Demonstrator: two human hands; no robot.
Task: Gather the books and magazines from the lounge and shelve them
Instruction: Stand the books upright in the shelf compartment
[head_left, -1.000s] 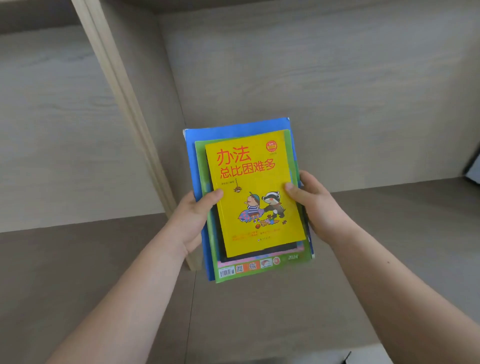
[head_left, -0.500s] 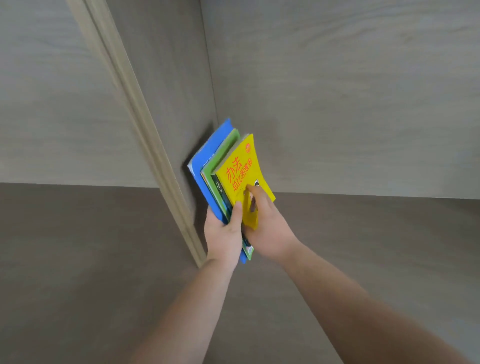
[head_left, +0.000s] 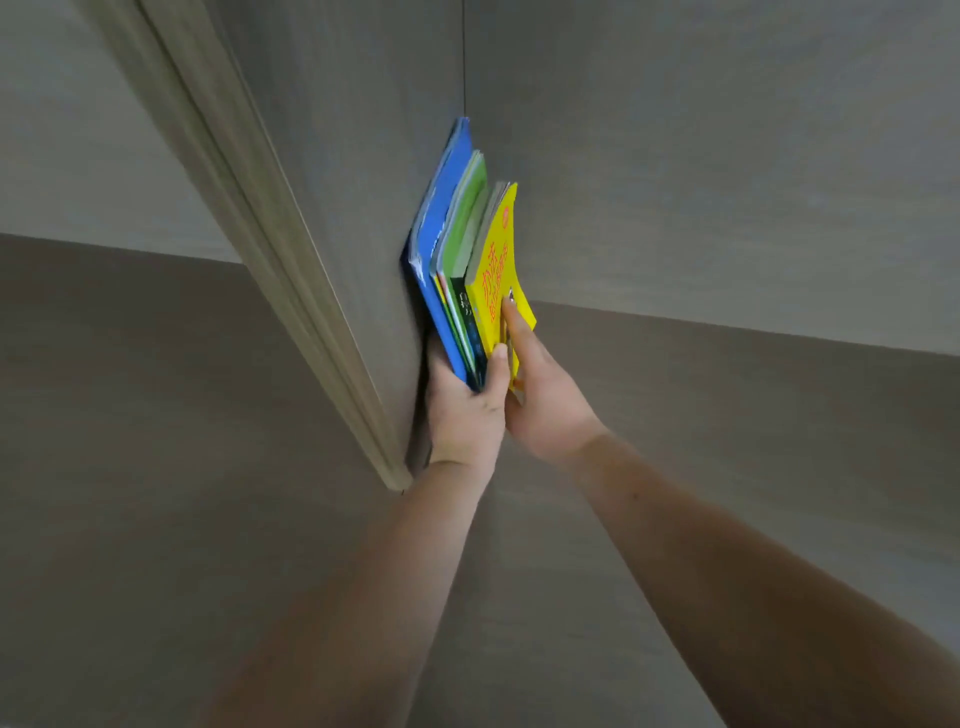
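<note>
Where the shelf meets its left divider panel, we see the stack of books standing on edge inside the compartment, blue book flat to the panel, green magazine next, yellow book outermost. Left hand grip is closed around the stack's near lower end. Right hand presses fingers against the yellow cover, not clasping.

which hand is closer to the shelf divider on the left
Left. The left hand grips the books' lower edge right beside the divider; the right hand is on the yellow book, farther away.
</note>
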